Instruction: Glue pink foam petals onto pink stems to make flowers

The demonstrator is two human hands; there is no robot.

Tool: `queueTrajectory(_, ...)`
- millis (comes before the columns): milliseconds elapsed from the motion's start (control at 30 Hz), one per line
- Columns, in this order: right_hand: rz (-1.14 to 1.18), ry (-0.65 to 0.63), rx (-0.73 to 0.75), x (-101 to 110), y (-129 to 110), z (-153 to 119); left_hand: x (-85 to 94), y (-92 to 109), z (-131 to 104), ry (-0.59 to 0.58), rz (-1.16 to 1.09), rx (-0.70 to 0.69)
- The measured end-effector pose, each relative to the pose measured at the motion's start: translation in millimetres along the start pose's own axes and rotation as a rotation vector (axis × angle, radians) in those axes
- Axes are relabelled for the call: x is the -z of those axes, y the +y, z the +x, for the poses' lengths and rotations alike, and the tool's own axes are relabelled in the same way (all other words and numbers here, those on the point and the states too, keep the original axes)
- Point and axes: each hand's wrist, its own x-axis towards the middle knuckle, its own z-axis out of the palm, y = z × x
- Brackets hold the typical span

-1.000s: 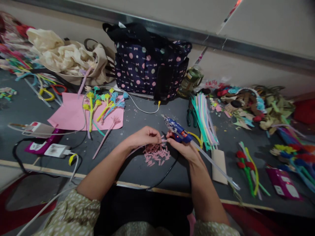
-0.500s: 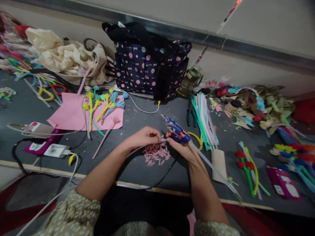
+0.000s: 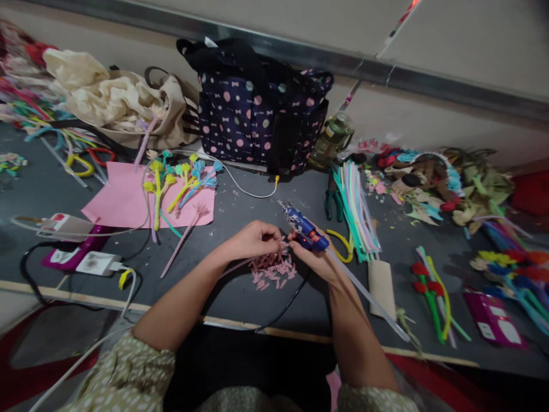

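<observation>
My left hand (image 3: 253,240) is closed in a pinch on a thin pink pipe cleaner (image 3: 235,267), whose stem runs back under the wrist. In my right hand (image 3: 316,262) is a blue hot glue gun (image 3: 305,230), nozzle pointing up and left, with a long clear glue stick (image 3: 369,297) sticking out behind. The right fingertips also reach the pipe cleaner's tip beside the left ones; whether they pinch a small piece there is too small to tell. Just below both hands lies a heap of short pink pipe cleaner pieces (image 3: 272,272).
Pipe cleaner flowers (image 3: 158,191) lie on a pink sheet (image 3: 115,197) at left. A polka-dot bag (image 3: 240,109) stands behind. To the right are pliers (image 3: 333,200), a pipe cleaner bundle (image 3: 358,212) and a beige block (image 3: 381,289). A black cord (image 3: 285,312) crosses the front.
Both hands stay in nearly the same place. The glue gun has shifted slightly left, its glue stick with it, and the fingertips have drawn a little closer over the pink tip.
</observation>
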Motion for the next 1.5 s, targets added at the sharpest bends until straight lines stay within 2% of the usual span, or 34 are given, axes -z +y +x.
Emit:
queueTrajectory(300, -0.001, 0.003, 0.002, 0, -2, 0, 3.8, 0, 2, 0.003, 0.087, -0.067)
queueTrajectory(533, -0.024, 0.078, -0.005, -1, 1, 2, 4.6, 4, 1, 0.019, 0.119, -0.061)
queueTrajectory(767, 0.049, 0.107, -0.064, -3, -3, 3, 3.8, 5, 1, 0.056, 0.017, -0.036)
queueTrajectory(1067, 0.007, 0.040, -0.046, -4, -8, 4, 1.3, 5, 1, 0.055, -0.062, 0.030)
queueTrajectory(1233, 0.027, 0.024, -0.056, -5, -9, 4, -0.3, 5, 1, 0.039, -0.109, 0.021)
queueTrajectory(1500, -0.013, 0.072, -0.034, -7, -14, 3, -2.3, 3, 3, 0.015, -0.147, 0.023)
